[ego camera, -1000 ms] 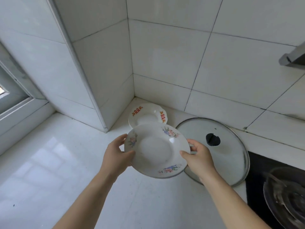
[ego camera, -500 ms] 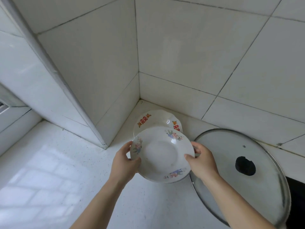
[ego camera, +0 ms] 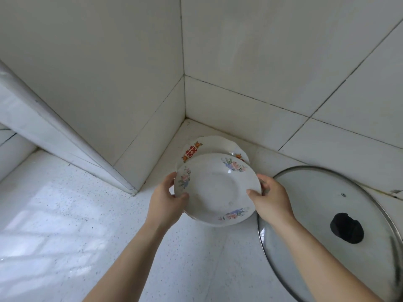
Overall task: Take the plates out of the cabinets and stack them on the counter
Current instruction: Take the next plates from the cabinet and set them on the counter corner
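— Where is the plate right now?

— I hold the floral plate point(ego camera: 216, 190) by its rim, left hand point(ego camera: 165, 199) on one side and right hand point(ego camera: 272, 199) on the other. My fingers point(ego camera: 262, 178) are curled round the edge, thumbs on top. It hangs over the red-patterned plate point(ego camera: 209, 144), which lies on the table point(ego camera: 65, 214) in the tiled corner. I cannot tell whether the two plates touch.

— What worries you?

— The upper plate is offset toward me, not centred. If I let go like this, I judge it may tip off the lower rim, or slide and chip. The fingers under the rim could also get pinched between the plates.

— Anything to the side?

— The glass lid point(ego camera: 327, 214) lies just beside my right hand, and a wide pull-back may knock it and send it skidding. Glazed china on china is slippery, so I would centre the plate first and release it low.
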A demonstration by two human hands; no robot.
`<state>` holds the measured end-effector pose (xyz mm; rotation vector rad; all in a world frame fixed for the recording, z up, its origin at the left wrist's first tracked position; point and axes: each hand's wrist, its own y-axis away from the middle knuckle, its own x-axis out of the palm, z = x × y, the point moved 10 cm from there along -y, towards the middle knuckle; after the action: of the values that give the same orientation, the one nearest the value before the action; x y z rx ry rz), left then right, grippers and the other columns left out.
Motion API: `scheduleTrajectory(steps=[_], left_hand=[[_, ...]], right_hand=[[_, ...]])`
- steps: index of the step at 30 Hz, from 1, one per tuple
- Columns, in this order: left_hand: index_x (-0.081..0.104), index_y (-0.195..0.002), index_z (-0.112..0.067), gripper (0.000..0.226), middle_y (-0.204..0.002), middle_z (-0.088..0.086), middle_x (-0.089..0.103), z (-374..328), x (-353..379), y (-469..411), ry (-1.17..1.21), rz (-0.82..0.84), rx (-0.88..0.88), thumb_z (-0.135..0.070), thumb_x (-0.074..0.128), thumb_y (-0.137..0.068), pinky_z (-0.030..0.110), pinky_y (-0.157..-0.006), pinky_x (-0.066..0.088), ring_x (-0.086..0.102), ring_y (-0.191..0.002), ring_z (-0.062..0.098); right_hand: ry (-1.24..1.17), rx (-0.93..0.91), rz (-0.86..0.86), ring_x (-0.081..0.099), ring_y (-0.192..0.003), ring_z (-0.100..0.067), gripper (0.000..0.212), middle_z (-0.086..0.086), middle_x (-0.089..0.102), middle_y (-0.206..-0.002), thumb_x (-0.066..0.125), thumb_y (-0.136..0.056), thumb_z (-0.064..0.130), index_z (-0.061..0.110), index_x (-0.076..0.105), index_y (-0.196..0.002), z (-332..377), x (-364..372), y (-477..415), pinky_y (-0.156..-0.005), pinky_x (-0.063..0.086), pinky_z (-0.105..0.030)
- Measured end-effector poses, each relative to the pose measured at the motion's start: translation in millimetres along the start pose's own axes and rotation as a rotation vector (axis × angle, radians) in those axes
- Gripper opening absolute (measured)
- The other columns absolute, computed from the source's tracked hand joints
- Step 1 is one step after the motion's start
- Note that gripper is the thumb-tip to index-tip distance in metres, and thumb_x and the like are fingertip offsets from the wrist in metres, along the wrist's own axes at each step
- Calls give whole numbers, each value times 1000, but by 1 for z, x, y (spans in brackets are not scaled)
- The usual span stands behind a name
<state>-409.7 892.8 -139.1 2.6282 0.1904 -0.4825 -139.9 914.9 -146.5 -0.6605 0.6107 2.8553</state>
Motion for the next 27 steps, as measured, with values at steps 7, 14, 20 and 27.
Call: scheduleTrajectory(steps=[7,14,20,27], left_hand=[[47,-133,-24,58,-121,-15,55,0,-3,-6,7,-10,20,-7,58,-79,42,-69,59,69,-81,11],[46,-134,-19,51,-131,-5,51,2,-5,0,199,44,-14,-10,62,-86,18,-57,55,64,-83,4],[44,-137,-25,56,-140,-7,47,-17,-19,16,-287,-64,243,-25,64,-85,35,-100,43,46,-125,14],[58,-125,-26,45,-135,-10,51,-38,8,40,-417,43,514,-21,68,-82,23,-105,35,46,-125,8]], right_hand=[[8,-39,37,63,-91,-12,36,7,65,-101,65,-80,9,34,56,-103,0,5,-11,-81,51,-32],[8,-66,18,62,-85,-10,33,5,64,-102,67,-82,16,22,60,-114,3,-2,-2,-66,46,-21],[287,-367,-72,53,-110,-16,46,-3,51,-122,71,-80,21,9,57,-123,28,-8,25,-89,35,-14],[412,-612,155,52,-114,-9,46,-1,58,-124,74,-75,34,10,66,-114,41,15,50,-95,29,-3]])
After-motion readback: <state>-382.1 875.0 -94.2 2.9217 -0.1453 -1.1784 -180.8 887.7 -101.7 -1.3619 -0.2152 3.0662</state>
